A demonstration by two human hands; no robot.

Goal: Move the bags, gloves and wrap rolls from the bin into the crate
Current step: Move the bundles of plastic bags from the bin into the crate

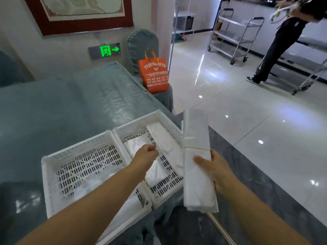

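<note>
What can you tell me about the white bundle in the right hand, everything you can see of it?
The bundle of plastic bags is a long, flat stack of thin white film, folded lengthwise and bound near its middle by a thin yellowish band. The right hand holds it in a grip just below the band, thumb across the front and fingers behind. It stands nearly upright in the air, right of the white perforated trays and over the table edge. Nothing else seems to touch it.

Signage you can read: one green exit sign [107, 50] low on the wall, showing a running-figure pictogram and a right-pointing arrow. Printed matter: one orange tote bag [154, 75] on the chair, carrying white Chinese lettering and a logo, too blurred to read.
</note>
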